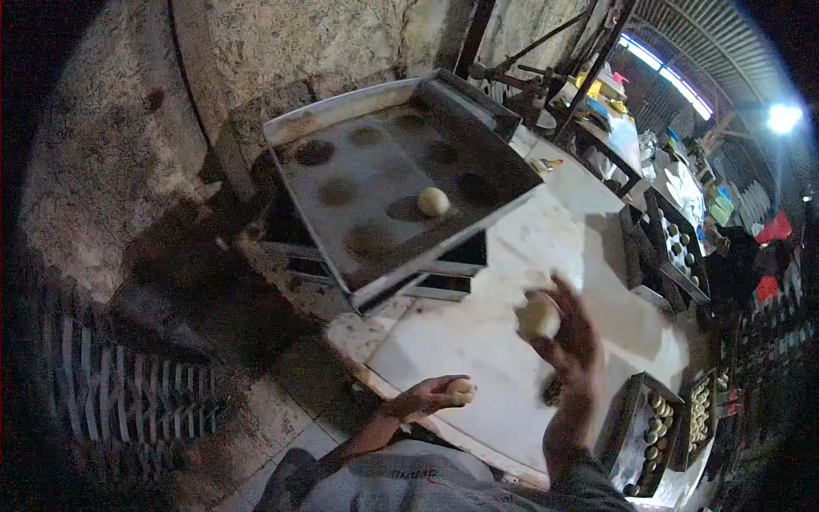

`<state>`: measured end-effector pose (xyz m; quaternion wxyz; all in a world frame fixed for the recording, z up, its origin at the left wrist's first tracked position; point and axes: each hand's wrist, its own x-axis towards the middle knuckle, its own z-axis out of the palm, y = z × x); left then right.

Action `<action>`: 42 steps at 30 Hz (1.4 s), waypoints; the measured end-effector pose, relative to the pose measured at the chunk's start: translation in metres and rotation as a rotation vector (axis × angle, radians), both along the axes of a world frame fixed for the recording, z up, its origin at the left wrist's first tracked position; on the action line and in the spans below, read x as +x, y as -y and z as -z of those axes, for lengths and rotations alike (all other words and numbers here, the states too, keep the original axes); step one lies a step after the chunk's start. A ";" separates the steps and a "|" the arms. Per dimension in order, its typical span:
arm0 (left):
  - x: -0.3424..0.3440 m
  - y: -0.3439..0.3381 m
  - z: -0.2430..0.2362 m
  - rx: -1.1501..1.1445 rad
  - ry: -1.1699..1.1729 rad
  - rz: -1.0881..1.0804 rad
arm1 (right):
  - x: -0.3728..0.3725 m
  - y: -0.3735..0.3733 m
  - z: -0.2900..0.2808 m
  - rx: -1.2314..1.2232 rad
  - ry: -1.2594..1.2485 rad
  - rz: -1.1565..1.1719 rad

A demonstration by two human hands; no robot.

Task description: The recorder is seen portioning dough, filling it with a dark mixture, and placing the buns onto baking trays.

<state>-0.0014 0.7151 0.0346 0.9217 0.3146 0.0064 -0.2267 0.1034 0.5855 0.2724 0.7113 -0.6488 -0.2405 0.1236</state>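
My left hand (426,396) is closed around a small pale dough ball (461,392) over the front edge of the table. Higher and to the right, my right hand (573,334) grips another round dough ball (539,317) above the white tabletop. Beyond both hands, a large metal baking tray (398,286) sits tilted in view, its floor marked with dark round patches. One dough ball (433,202) rests in it, near the right side. Neither hand touches the tray.
At the lower right, a box (636,427) and a narrower tray (701,418) hold several dough balls. Another tray of dough balls (678,247) stands farther right. A rough wall (290,43) rises behind the baking tray. A slatted grate (128,375) lies at left.
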 end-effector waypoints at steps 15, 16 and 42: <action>0.002 -0.036 0.036 0.187 0.246 0.063 | 0.087 -0.096 -0.001 -0.274 0.723 0.309; 0.012 -0.031 0.022 -0.010 0.196 0.084 | 0.076 -0.059 0.012 -0.214 0.611 0.483; 0.014 0.187 0.001 0.290 -0.042 0.310 | 0.031 0.313 0.274 -0.876 0.512 0.344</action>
